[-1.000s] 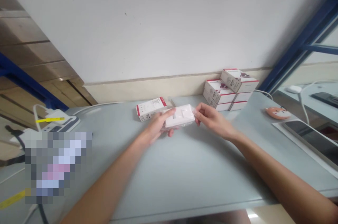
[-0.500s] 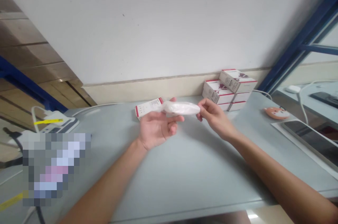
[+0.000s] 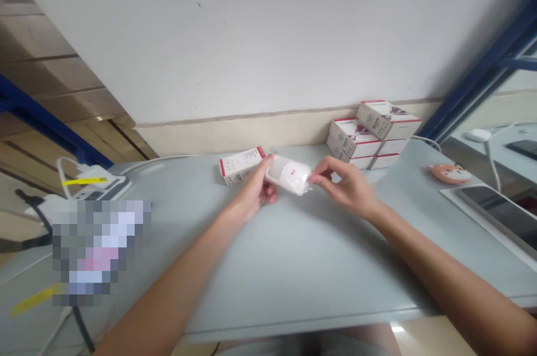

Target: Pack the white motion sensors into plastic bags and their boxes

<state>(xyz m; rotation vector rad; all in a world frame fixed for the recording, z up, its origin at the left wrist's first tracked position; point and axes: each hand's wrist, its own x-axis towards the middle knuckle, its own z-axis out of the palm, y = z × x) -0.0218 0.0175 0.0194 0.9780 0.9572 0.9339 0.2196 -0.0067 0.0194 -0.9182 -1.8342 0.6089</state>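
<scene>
Two hands grip one white plastic-wrapped device (image 3: 289, 174) at frame centre, left hand (image 3: 254, 191) curled around it, right hand (image 3: 346, 188) pinching its end; one red-trimmed box (image 3: 240, 165) lies just beside, five more boxes (image 3: 369, 135) stacked upper right.

Middle of the frame: plastic-wrapped item (image 3: 289, 175) sitting between the left hand (image 3: 255, 191) and right hand (image 3: 344, 188), both on it, over the desk (image 3: 302, 266)
Just behind the left hand: one box (image 3: 240, 165) lying on the desk by itself
Upper right of that: stack of boxes (image 3: 354, 137) on the desk, pushed up by the wall (image 3: 251, 37), one box riding on top
Right end: fox-faced pad (image 3: 445, 173) behind a phone (image 3: 499, 216)
Left end: corded device (image 3: 98, 188), with a pixelated blob (image 3: 100, 249) in front, no clue what that is
</scene>
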